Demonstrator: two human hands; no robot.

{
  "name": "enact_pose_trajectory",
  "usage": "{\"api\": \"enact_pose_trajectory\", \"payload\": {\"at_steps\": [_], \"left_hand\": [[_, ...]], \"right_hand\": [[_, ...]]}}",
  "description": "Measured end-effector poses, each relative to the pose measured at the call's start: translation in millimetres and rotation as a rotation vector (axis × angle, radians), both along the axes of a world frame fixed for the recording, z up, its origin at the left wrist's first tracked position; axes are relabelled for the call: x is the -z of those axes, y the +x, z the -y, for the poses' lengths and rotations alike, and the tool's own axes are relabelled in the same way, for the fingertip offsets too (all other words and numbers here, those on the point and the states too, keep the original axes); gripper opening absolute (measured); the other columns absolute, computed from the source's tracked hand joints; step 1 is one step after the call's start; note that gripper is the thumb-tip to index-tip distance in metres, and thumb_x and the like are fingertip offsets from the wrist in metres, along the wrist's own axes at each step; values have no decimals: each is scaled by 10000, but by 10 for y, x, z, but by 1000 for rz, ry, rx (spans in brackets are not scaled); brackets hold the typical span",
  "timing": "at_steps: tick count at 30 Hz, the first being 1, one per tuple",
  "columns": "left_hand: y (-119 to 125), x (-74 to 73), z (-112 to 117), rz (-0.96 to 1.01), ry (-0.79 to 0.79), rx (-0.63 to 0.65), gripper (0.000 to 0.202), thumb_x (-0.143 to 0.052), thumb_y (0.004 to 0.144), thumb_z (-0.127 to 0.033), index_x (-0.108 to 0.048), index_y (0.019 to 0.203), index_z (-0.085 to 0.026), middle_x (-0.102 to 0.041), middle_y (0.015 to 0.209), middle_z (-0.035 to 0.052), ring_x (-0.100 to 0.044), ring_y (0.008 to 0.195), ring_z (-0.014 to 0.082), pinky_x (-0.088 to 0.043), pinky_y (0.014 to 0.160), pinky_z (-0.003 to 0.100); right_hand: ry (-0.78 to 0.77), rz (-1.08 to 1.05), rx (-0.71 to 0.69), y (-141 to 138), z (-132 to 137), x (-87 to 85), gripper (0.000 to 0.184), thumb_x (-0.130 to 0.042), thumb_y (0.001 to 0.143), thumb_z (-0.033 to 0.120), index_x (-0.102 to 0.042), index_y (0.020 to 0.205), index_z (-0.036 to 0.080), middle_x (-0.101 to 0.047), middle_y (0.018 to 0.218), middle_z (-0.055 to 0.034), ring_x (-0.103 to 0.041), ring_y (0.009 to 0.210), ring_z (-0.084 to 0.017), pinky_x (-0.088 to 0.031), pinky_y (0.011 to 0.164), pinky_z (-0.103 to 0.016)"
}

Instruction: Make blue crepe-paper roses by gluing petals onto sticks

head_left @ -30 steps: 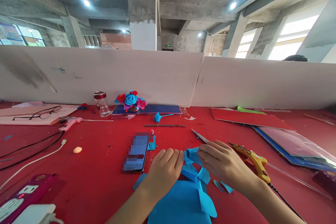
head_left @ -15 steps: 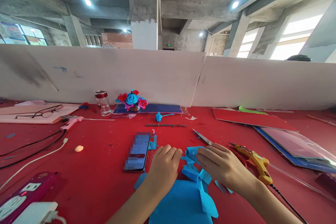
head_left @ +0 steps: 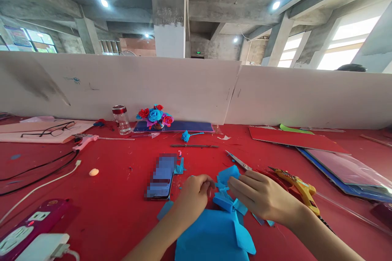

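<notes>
My left hand [head_left: 197,191] is closed above the near part of the table, thumb and fingers curled in a pinch. Anything between its fingertips is too small or hidden to make out. Across from it, my right hand [head_left: 260,193] has its fingers pressed together, tips beside a curved piece of blue paper [head_left: 229,172]. Its thumb is hidden, and what it may hold cannot be seen. Between and below the hands lie several cut blue paper strips [head_left: 223,200] and a larger blue sheet [head_left: 211,236]. Scissors [head_left: 239,160] lie partly under my right hand.
A phone [head_left: 161,177] lies left of my hands. A yellow glue gun [head_left: 298,185] is at the right, a pink one [head_left: 85,142] at the left. Behind stand a paper flower bunch [head_left: 155,116] and a glass jar [head_left: 121,120]. A power strip [head_left: 30,226] sits front left.
My left hand has turned and lowered slightly, so its thumb and forefinger now show. My right hand has shifted a little, baring more of the curved blue paper. The view has moved slightly.
</notes>
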State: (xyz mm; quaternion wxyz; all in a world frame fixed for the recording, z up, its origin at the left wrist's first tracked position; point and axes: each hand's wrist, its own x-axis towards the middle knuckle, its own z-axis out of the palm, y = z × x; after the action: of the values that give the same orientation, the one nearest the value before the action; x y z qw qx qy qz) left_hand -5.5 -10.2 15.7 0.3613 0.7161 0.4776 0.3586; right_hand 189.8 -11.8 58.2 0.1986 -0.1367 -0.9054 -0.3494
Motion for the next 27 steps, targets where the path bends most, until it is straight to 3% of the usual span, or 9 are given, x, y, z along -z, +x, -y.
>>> {"api": "enact_pose_trajectory", "payload": {"at_steps": [5, 9, 11, 14, 18, 22, 24, 27], "left_hand": [[24, -31, -21, 169, -242, 54, 276, -358, 811, -218, -579, 657, -159, -521, 581, -11, -499, 584, 130, -364, 574, 230], [28, -17, -39, 280, -351, 52, 247, -395, 800, -241, -578, 656, -157, -503, 586, -19, -495, 623, 129, -375, 661, 252], [21, -30, -33, 356, -343, 48, 225, -413, 805, -253, -574, 676, -164, -510, 609, -23, -501, 656, 126, -382, 721, 261], [7, -71, -9, 451, -264, 66, 229, -415, 836, -303, -552, 696, -185, -538, 680, -20, -507, 714, 119, -394, 756, 254], [0, -62, 7, 471, -201, 74, 285, -398, 863, -385, -545, 710, -195, -577, 754, 3, -527, 759, 128, -432, 746, 264], [5, 44, -17, 507, -156, 84, 237, -473, 831, -394, -596, 802, -193, -623, 826, 27, -542, 802, 151, -444, 775, 298], [-1, 83, -31, 493, -134, 70, 208, -536, 794, -372, -616, 873, -196, -639, 906, 40, -542, 839, 168, -438, 802, 314], [-18, 88, -41, 452, -122, 64, 218, -558, 777, -362, -631, 891, -192, -651, 925, 48, -548, 858, 191, -428, 832, 341]], "right_hand": [[-32, 42, -1, 23, 20, -104, 182, -427, 865, 66, -591, 814, 125, -632, 711, -23, -475, 498, -101, -378, 450, -269], [-46, 53, 3, 81, 37, -171, 151, -438, 873, 94, -584, 872, 133, -637, 707, -21, -513, 508, -106, -400, 457, -271], [-27, -31, -20, 123, 60, -168, 126, -464, 865, 107, -581, 882, 151, -647, 709, -26, -556, 546, -119, -430, 482, -272], [-33, -351, 12, 157, 115, -92, 80, -537, 828, 131, -575, 866, 190, -642, 689, -23, -592, 577, -133, -476, 531, -267], [-240, -740, 65, 82, 158, 88, 85, -578, 790, 121, -569, 780, 205, -612, 689, -17, -579, 552, -118, -486, 523, -231], [-550, -845, 115, -62, 127, 259, 52, -535, 810, 157, -564, 822, 197, -569, 793, -41, -529, 544, -103, -451, 451, -213], [-477, -965, 118, -109, 109, 317, 61, -551, 789, 156, -518, 770, 204, -511, 773, -29, -504, 568, -115, -432, 467, -232], [-142, -1193, 140, -129, 115, 322, 211, -633, 710, 135, -443, 744, 220, -449, 756, -24, -472, 666, -168, -404, 569, -302]]}}
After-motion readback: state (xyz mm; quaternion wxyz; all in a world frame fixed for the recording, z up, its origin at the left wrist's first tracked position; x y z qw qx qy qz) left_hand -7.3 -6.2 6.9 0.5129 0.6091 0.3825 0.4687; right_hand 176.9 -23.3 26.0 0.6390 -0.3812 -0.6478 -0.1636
